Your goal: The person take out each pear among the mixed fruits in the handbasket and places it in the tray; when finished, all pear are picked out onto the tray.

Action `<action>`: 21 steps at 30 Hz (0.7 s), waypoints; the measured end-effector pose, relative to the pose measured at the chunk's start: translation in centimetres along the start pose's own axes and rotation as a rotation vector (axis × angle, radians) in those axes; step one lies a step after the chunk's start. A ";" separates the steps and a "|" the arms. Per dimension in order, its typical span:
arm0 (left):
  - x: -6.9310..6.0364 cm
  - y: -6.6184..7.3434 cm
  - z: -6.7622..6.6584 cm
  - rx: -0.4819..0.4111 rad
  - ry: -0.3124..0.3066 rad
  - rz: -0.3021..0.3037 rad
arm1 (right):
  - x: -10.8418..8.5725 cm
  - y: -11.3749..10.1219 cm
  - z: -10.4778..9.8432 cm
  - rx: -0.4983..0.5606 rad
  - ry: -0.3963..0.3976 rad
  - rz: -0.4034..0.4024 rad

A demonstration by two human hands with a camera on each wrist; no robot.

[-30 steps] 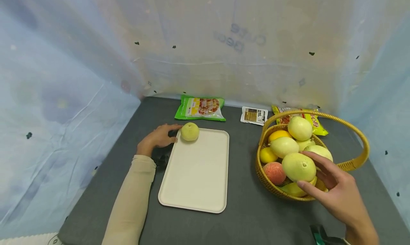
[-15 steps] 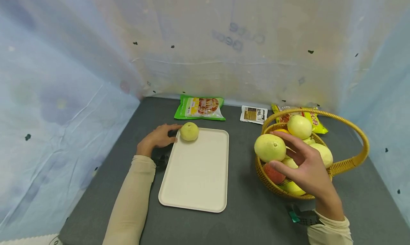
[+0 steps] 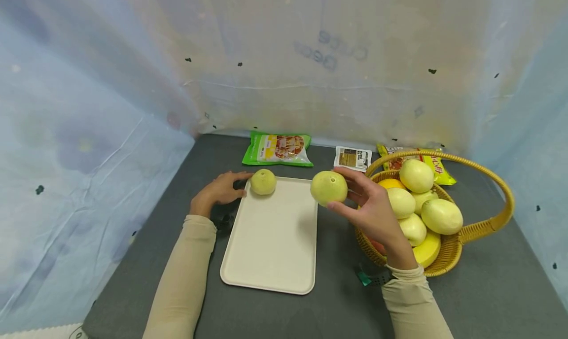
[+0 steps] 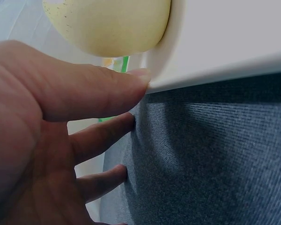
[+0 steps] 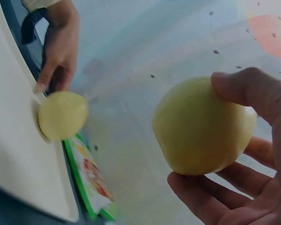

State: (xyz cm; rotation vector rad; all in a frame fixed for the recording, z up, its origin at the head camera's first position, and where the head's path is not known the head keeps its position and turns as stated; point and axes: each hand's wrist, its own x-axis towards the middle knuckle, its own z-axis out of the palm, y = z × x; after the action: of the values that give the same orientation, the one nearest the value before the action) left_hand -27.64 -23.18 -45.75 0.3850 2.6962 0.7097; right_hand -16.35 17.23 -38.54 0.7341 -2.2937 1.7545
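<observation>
My right hand [image 3: 370, 208] holds a round pale green fruit [image 3: 329, 187] between thumb and fingers, raised over the tray's right edge. It looks smooth and slightly tapered in the right wrist view; its exact kind is unclear. A similar pale green fruit [image 3: 263, 182] sits on the white tray [image 3: 270, 240], in the far left corner. Beside that corner lies my left hand [image 3: 222, 188]. Its thumb [image 4: 107, 89] touches the tray rim in the left wrist view, and the other fingers are spread low by the dark table surface.
At the right stands a wicker basket [image 3: 450, 260] with a tall handle, filled with pale green fruits, a banana [image 3: 428, 250] and others partly hidden by my right arm. Along the back lie a green food packet [image 3: 279, 149], a small white pouch [image 3: 353, 158] and a yellow packet [image 3: 439, 169].
My right hand has carried the pale green fruit leftward from above the basket to the tray's right edge. The left hand and the fruit on the tray have stayed put.
</observation>
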 end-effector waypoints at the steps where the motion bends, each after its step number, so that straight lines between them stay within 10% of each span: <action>1: 0.0 0.0 0.0 0.001 0.001 0.001 | 0.3 0.2 0.5 0.007 -0.004 0.005; 21: 0.0 0.3 -0.1 0.009 0.004 0.004 | 4.9 7.9 8.2 0.078 0.044 0.115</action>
State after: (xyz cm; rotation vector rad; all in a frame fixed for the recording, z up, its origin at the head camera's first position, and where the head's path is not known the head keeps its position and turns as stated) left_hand -27.61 -22.98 -45.55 0.3917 2.7043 0.6999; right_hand -22.97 9.70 -45.80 0.5795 -2.2924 1.8995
